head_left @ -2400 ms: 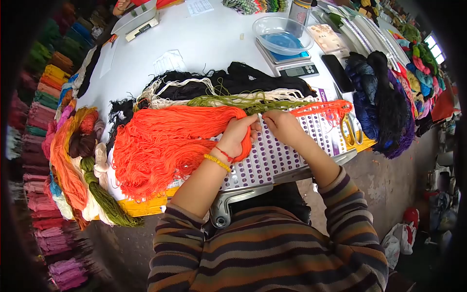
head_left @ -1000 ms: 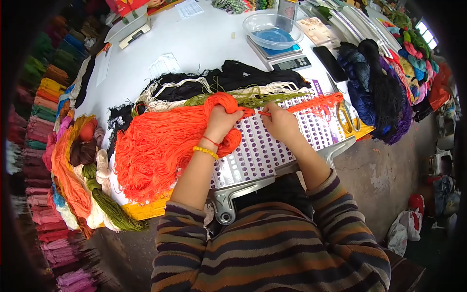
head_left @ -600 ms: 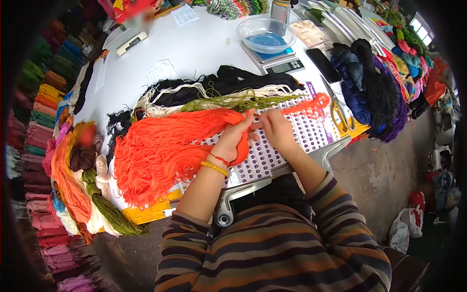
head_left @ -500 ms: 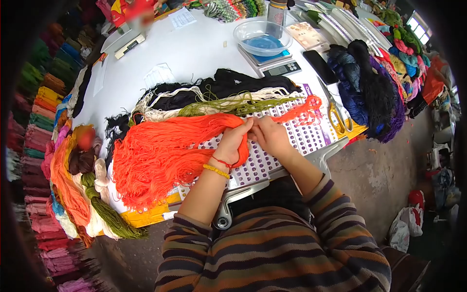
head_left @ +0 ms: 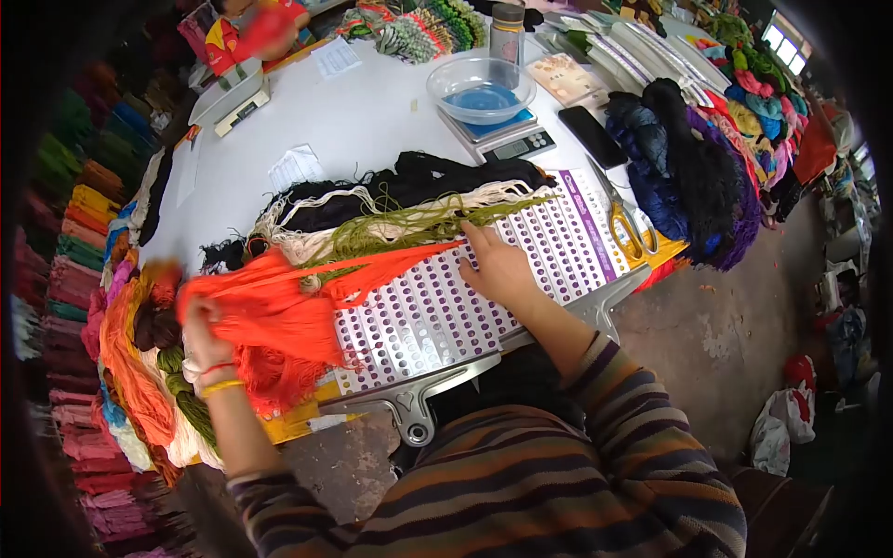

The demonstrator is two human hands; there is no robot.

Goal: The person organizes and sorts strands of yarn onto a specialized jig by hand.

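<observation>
A big hank of orange thread point(head_left: 279, 312) is bunched at the left of the board, its strands drawn out in a narrow band toward the right. My left hand point(head_left: 206, 339), blurred by motion, is closed on the hank's left end. Over the board, my right hand point(head_left: 500, 270) has its thumb and fingers apart, the tip of the orange band at its fingers. Beneath lies a white board with rows of purple dots point(head_left: 419, 325). Olive thread point(head_left: 400, 228), cream thread point(head_left: 288, 244) and black thread point(head_left: 428, 175) lie behind the orange.
Scissors point(head_left: 633, 228) and a phone point(head_left: 593, 137) lie to the right, beside dark hanks point(head_left: 684, 167). A clear bowl point(head_left: 481, 91) rests on a scale point(head_left: 521, 147). Coloured hanks point(head_left: 130, 344) hang at the left edge. Another person point(head_left: 223, 45) is at the far side.
My left hand has moved left, pulling the orange hank along and drawing its right tail off the board's right side. My right hand has parted from the left and its fingers have spread.
</observation>
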